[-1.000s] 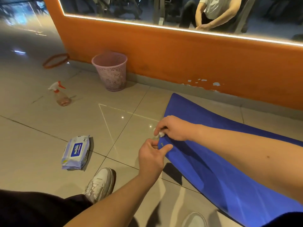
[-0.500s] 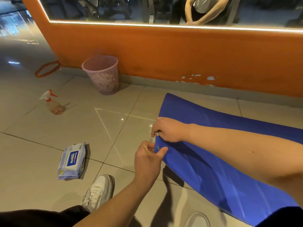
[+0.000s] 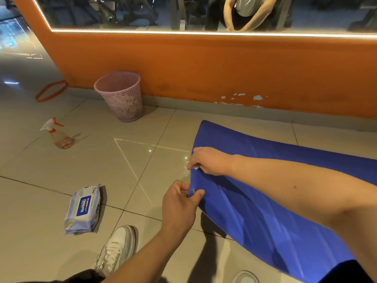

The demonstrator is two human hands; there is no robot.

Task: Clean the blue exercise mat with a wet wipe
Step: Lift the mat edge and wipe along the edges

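The left hand (image 3: 180, 201) is pinching the short edge of the mat (image 3: 265, 211), probably steadying it for rubbing. Just beyond it, the right hand (image 3: 210, 161) is pinching a crumpled wet wipe (image 3: 191, 166) against that edge. The mat is lying rightward of both hands. Left of them, the wipes pack (image 3: 83, 209) is showing a blue label, unreadable.

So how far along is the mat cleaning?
Done: a wipe is in the right hand, its pack lying aside. In hand: the left hand pinches the mat at its end edge, the wipe against that edge. Left: nothing shows how much mat is clean, and the wipe has not reached the bin.
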